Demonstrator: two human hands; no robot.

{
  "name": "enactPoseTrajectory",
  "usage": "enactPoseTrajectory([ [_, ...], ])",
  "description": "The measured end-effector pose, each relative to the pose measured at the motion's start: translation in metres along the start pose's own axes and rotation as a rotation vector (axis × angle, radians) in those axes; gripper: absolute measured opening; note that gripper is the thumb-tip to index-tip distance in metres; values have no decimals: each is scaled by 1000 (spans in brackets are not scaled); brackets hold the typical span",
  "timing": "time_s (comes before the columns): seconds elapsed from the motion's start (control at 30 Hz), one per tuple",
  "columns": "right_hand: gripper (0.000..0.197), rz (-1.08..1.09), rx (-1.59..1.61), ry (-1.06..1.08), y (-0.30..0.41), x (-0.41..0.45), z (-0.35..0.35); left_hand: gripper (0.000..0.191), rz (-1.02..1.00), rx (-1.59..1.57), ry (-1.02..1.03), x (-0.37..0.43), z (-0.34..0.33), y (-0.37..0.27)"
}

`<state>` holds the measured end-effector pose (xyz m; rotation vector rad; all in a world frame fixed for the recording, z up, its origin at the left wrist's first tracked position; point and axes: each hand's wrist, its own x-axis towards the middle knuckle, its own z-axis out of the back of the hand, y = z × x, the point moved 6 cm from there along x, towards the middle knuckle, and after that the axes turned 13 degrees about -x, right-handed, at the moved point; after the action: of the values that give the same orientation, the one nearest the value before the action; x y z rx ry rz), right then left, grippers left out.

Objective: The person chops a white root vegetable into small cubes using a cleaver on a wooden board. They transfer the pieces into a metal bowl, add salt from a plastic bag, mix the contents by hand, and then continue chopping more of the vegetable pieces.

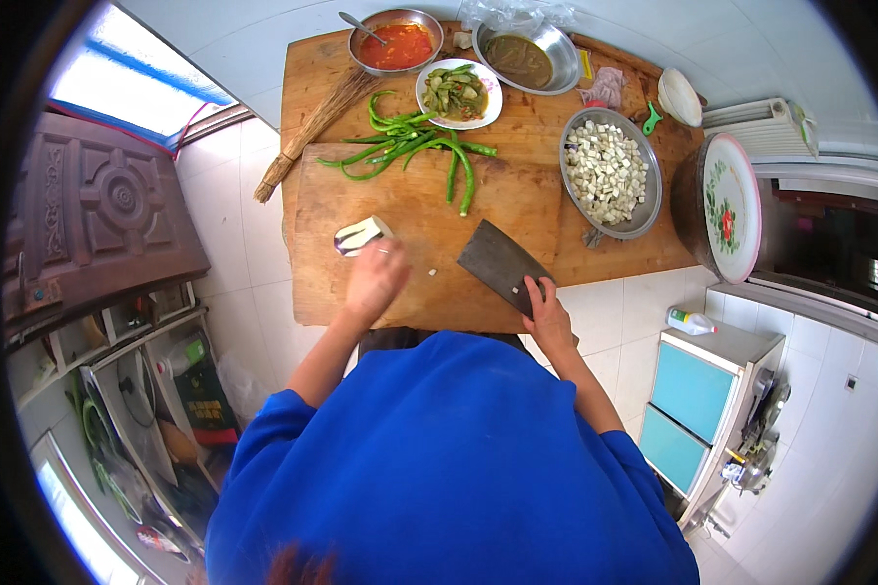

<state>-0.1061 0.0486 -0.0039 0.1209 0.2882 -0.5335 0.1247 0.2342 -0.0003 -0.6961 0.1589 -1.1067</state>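
Note:
A partly peeled eggplant piece [356,238], pale with dark purple strips, lies on the left of a wooden cutting board [336,292]. Just in front of it is my left hand [380,274], blurred and with curled fingers; whether it touches or holds anything is unclear. My right hand [549,314] grips a Chinese cleaver [497,259] near the board's right front edge, fingers resting on the blade. One pale cube [432,272] sits on the board between the hands, and another small bit is stuck to the blade. Long green peppers [417,142] lie across the board's back.
At right stands a metal bowl of diced eggplant [607,172]. Behind the peppers are a plate of cooked vegetables [456,93], a bowl of red sauce [396,45] and a bowl of brown liquid [519,62]. A straw whisk [307,135] and a green peeler [652,118] flank them.

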Motion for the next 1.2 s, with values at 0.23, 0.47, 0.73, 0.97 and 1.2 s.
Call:
enactPoseTrajectory([
  [0.23,77,134,2,-61,-2,11,6,15,146,-105,229,-7,-64,-19],
  [0.47,76,163,36,-37,-8,18,2,11,124,5,297,-3,-67,-22],
  [0.73,75,157,67,-10,-17,21,-2,11,204,-83,320,-1,-70,-11],
  [0.97,75,165,100,-21,-17,21,3,7,-38,-354,337,44,-84,-89],
  [1.2,75,114,50,-26,-14,23,0,12,-12,-370,503,69,-141,-101],
])
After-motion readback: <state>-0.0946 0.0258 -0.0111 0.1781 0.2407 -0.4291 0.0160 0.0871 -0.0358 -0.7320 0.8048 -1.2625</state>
